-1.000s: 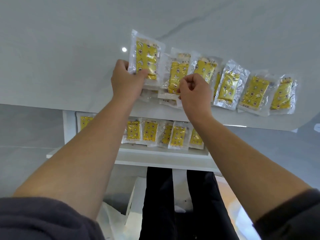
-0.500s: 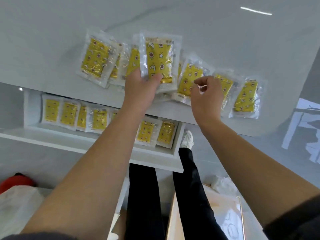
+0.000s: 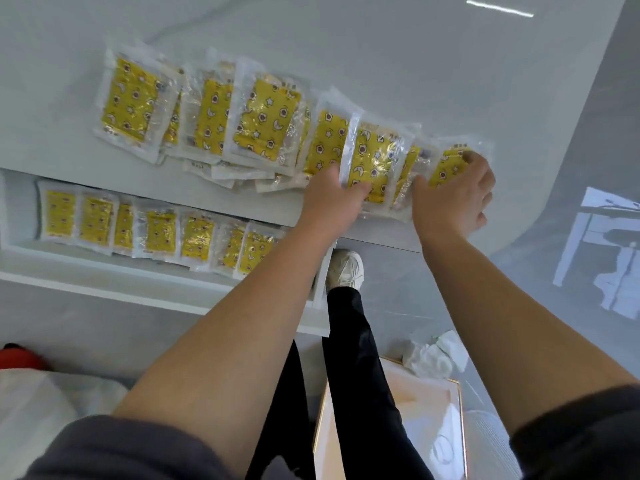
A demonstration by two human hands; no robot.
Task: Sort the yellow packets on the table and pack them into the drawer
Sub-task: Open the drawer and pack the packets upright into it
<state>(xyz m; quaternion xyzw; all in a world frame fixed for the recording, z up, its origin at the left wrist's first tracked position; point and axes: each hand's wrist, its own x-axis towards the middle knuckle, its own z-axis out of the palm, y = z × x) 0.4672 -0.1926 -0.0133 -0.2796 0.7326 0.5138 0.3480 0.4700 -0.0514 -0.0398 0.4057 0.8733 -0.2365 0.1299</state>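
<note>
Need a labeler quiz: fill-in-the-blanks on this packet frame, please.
1. The packets on the table are ____ in colour.
2. The right hand grips the last packet at the row's ____ end; the left hand grips its neighbour.
3. Under the table, the white ____ holds another row.
Missing: yellow; right; drawer

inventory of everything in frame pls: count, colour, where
table: one, glossy white-grey
drawer: one, white, open below table edge
table packets: about nine showing, yellow, overlapping row along near edge
drawer packets: seven visible, yellow, overlapping row inside; arm may hide more
red object: one, lower left, cropped
box: one, white with gold rim, on floor
crumpled paper: one clump, white, floor beside box
shoe: one, white, floor by drawer
trousers: black, centre
left hand: grips held packet, mid-right of row
right hand: grips end packet, row's right end
</note>
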